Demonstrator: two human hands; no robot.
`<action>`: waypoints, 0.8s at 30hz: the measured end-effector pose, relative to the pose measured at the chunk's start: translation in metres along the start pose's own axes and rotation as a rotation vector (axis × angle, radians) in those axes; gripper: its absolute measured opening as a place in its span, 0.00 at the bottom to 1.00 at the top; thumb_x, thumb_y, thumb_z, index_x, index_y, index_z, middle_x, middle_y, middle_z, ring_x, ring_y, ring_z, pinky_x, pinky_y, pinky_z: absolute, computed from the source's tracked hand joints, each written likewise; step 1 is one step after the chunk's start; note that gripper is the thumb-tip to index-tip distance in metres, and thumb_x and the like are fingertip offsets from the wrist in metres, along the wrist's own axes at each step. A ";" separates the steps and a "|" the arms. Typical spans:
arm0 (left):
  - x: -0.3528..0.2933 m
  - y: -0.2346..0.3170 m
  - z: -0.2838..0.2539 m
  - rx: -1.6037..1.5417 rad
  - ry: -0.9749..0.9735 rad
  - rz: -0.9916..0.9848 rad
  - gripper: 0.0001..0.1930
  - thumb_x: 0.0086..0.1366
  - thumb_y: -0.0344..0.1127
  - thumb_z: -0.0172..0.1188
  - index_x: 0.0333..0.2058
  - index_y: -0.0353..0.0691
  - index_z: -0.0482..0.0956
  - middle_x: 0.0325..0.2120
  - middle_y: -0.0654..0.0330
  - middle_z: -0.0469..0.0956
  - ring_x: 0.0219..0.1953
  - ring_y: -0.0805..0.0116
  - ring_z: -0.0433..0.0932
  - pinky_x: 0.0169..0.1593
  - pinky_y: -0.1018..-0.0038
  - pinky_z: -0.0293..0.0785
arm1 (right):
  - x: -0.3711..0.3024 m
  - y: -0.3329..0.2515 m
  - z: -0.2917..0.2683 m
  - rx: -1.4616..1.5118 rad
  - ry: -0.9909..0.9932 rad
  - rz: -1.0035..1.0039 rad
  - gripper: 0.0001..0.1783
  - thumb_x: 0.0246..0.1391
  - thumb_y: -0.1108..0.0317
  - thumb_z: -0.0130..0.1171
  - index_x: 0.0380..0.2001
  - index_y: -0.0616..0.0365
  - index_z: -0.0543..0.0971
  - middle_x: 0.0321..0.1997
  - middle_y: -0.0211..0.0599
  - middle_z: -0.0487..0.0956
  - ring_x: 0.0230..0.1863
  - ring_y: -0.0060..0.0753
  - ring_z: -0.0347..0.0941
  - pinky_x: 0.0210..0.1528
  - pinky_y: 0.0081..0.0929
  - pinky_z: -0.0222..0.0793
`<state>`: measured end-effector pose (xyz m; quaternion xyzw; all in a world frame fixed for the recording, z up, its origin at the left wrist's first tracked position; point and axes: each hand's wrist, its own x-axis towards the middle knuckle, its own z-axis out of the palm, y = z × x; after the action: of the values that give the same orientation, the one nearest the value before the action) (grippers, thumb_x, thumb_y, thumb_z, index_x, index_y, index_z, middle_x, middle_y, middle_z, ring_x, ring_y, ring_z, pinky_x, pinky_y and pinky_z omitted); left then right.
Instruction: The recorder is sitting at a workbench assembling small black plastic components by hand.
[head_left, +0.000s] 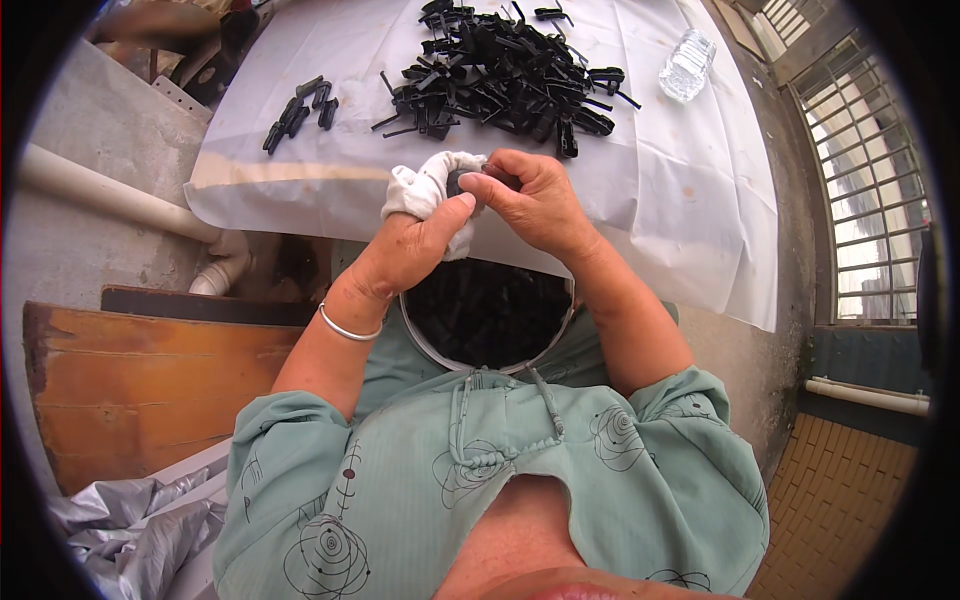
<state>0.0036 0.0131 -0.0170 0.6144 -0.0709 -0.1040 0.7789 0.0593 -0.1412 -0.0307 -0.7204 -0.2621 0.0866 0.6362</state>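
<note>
My left hand (425, 235) has a white cloth or partial glove (422, 187) around its fingers, with the thumb bare. It is closed on a small black plastic part (455, 184). My right hand (545, 208) meets it at the table's front edge, thumb and forefinger pinched at the same part. Most of the part is hidden by my fingers, so its full shape does not show. Beyond my hands lies a heap of black plastic parts (500, 75) with thin protruding strips. Several short black pieces (297, 115) lie apart from it at the left.
White plastic sheeting (340, 145) covers the table. A clear plastic bottle (687, 65) lies at the far right. Between my legs stands a round bucket (425, 345) holding dark pieces. A pale pipe (120, 197) and wooden board (160, 385) are at left, a barred window (870, 180) at right.
</note>
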 end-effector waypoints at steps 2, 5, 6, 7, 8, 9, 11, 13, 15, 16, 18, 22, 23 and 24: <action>-0.001 0.002 0.001 0.059 0.015 0.009 0.12 0.61 0.29 0.45 0.44 0.36 0.65 0.28 0.67 0.67 0.27 0.83 0.62 0.29 0.85 0.62 | -0.001 -0.004 0.000 -0.004 -0.017 0.035 0.12 0.54 0.65 0.57 0.24 0.63 0.75 0.18 0.24 0.70 0.23 0.13 0.61 0.25 0.16 0.60; 0.001 -0.001 -0.003 0.197 0.059 0.086 0.12 0.60 0.28 0.45 0.43 0.36 0.66 0.28 0.66 0.67 0.29 0.82 0.63 0.31 0.84 0.63 | 0.001 -0.005 -0.003 -0.028 -0.061 0.003 0.14 0.56 0.64 0.53 0.23 0.63 0.74 0.20 0.23 0.70 0.24 0.15 0.61 0.27 0.17 0.61; 0.002 -0.003 -0.004 0.275 0.084 0.154 0.12 0.59 0.27 0.45 0.43 0.36 0.66 0.28 0.66 0.67 0.29 0.81 0.64 0.32 0.82 0.64 | 0.002 -0.005 -0.004 -0.049 -0.087 -0.062 0.15 0.58 0.63 0.51 0.23 0.64 0.73 0.20 0.26 0.70 0.24 0.16 0.61 0.28 0.19 0.61; 0.002 -0.003 -0.004 0.275 0.086 0.155 0.12 0.59 0.27 0.45 0.43 0.36 0.66 0.28 0.66 0.67 0.29 0.81 0.64 0.32 0.82 0.64 | 0.002 -0.006 -0.003 -0.049 -0.088 -0.063 0.15 0.58 0.63 0.51 0.23 0.64 0.73 0.20 0.26 0.70 0.24 0.16 0.61 0.28 0.19 0.61; 0.003 -0.003 -0.004 0.324 0.104 0.211 0.12 0.58 0.27 0.45 0.42 0.36 0.66 0.28 0.64 0.68 0.30 0.79 0.65 0.33 0.80 0.65 | 0.001 -0.008 -0.002 -0.126 -0.126 -0.077 0.16 0.58 0.63 0.49 0.23 0.64 0.73 0.19 0.29 0.70 0.24 0.18 0.61 0.28 0.21 0.62; 0.004 -0.004 -0.003 0.373 0.123 0.266 0.12 0.57 0.26 0.46 0.42 0.36 0.66 0.28 0.62 0.69 0.31 0.76 0.66 0.34 0.78 0.66 | 0.001 -0.008 0.000 -0.202 -0.164 -0.090 0.16 0.59 0.63 0.48 0.23 0.64 0.73 0.19 0.32 0.70 0.23 0.20 0.62 0.28 0.22 0.62; 0.004 -0.008 -0.003 0.570 0.165 0.334 0.12 0.57 0.25 0.45 0.41 0.35 0.66 0.28 0.59 0.70 0.31 0.72 0.68 0.36 0.77 0.67 | 0.003 -0.007 0.003 -0.201 -0.173 -0.061 0.15 0.58 0.64 0.48 0.23 0.64 0.72 0.19 0.33 0.70 0.23 0.21 0.61 0.28 0.23 0.62; 0.003 -0.007 -0.004 0.767 0.205 0.400 0.12 0.56 0.25 0.45 0.40 0.34 0.66 0.28 0.56 0.70 0.31 0.68 0.69 0.37 0.75 0.67 | 0.003 -0.006 0.009 -0.201 -0.180 -0.031 0.14 0.58 0.65 0.48 0.24 0.64 0.72 0.19 0.35 0.70 0.22 0.22 0.61 0.28 0.23 0.63; 0.001 -0.004 -0.003 0.708 0.274 0.376 0.11 0.55 0.25 0.46 0.38 0.32 0.67 0.28 0.51 0.71 0.31 0.62 0.70 0.39 0.73 0.67 | 0.005 -0.003 0.018 -0.289 -0.099 -0.084 0.14 0.58 0.65 0.48 0.24 0.64 0.72 0.19 0.35 0.70 0.22 0.23 0.62 0.28 0.24 0.63; 0.001 -0.002 -0.005 0.709 0.274 0.378 0.11 0.55 0.25 0.46 0.38 0.32 0.67 0.28 0.51 0.71 0.31 0.62 0.70 0.39 0.73 0.67 | 0.008 -0.001 0.019 -0.290 -0.099 -0.085 0.14 0.58 0.65 0.48 0.24 0.64 0.72 0.19 0.35 0.70 0.22 0.23 0.62 0.28 0.24 0.63; -0.004 0.003 -0.012 0.737 0.248 0.312 0.12 0.55 0.25 0.47 0.39 0.31 0.67 0.31 0.50 0.72 0.35 0.58 0.72 0.42 0.71 0.68 | 0.012 0.003 0.024 -0.138 -0.155 -0.053 0.12 0.56 0.66 0.49 0.24 0.64 0.73 0.18 0.39 0.70 0.21 0.26 0.63 0.27 0.24 0.63; 0.022 0.030 -0.074 1.216 0.403 0.607 0.16 0.56 0.27 0.51 0.45 0.32 0.68 0.37 0.45 0.73 0.41 0.51 0.73 0.47 0.68 0.68 | 0.035 0.002 0.024 -0.454 0.076 -0.313 0.09 0.54 0.65 0.52 0.30 0.61 0.74 0.22 0.42 0.75 0.23 0.41 0.71 0.28 0.30 0.67; 0.024 0.036 -0.096 1.428 0.499 0.669 0.18 0.57 0.28 0.52 0.47 0.32 0.68 0.39 0.43 0.73 0.43 0.50 0.72 0.49 0.67 0.68 | 0.042 0.003 0.025 -0.447 0.067 -0.326 0.09 0.54 0.65 0.52 0.30 0.61 0.74 0.22 0.42 0.75 0.23 0.41 0.71 0.28 0.30 0.67; 0.024 0.039 -0.105 1.432 0.500 0.673 0.18 0.57 0.28 0.52 0.47 0.32 0.68 0.39 0.43 0.73 0.43 0.50 0.72 0.49 0.67 0.68 | 0.047 0.009 0.023 -0.700 0.093 -0.248 0.09 0.53 0.64 0.53 0.31 0.59 0.74 0.23 0.41 0.76 0.25 0.43 0.73 0.28 0.33 0.68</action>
<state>0.0543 0.1147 -0.0040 0.9126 -0.1250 0.3445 0.1814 0.0911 -0.0985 -0.0332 -0.8602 -0.3319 -0.1189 0.3685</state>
